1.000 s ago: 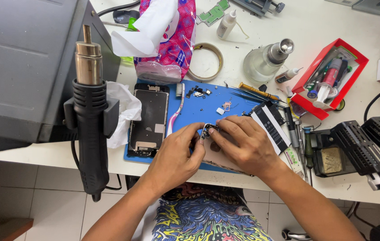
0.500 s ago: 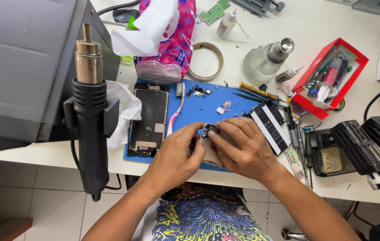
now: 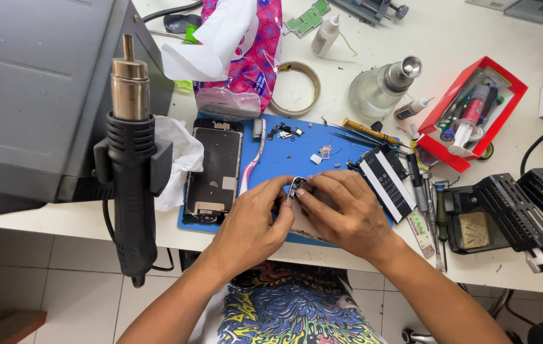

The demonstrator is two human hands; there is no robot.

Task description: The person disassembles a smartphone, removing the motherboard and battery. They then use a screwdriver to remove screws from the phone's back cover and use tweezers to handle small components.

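Two hands meet over a blue mat [image 3: 284,156] near the front edge of the white tabletop [image 3: 513,38]. The left hand [image 3: 249,223] and the right hand [image 3: 348,213] are close together, fingertips almost touching. Between them they pinch a small metal part [image 3: 297,186], a tiny dark and shiny piece. Both hands are closed on it. Under the right hand lies a flat pale thing, mostly hidden, so I cannot tell what it is.

Just left of the hands, on the mat, lies a phone screen [image 3: 213,171], face down, with its dark back showing. Beside it lies a pink and white toothbrush [image 3: 252,162]. Tiny screws and bits [image 3: 286,132] sit near the top of the mat. To the right of the hands lies a black battery [image 3: 386,181] with a white stripe, tilted. Next to it are some screwdrivers [image 3: 419,185].

A black heat gun [image 3: 132,159] with a metal tip hangs in a holder on the left, pointing up. Behind the mat are a pink pack of tissues [image 3: 246,57], a ring of tape [image 3: 297,88] and a glass bottle [image 3: 379,89] with a metal top. A red tray [image 3: 507,79] full of tools sits to the right.
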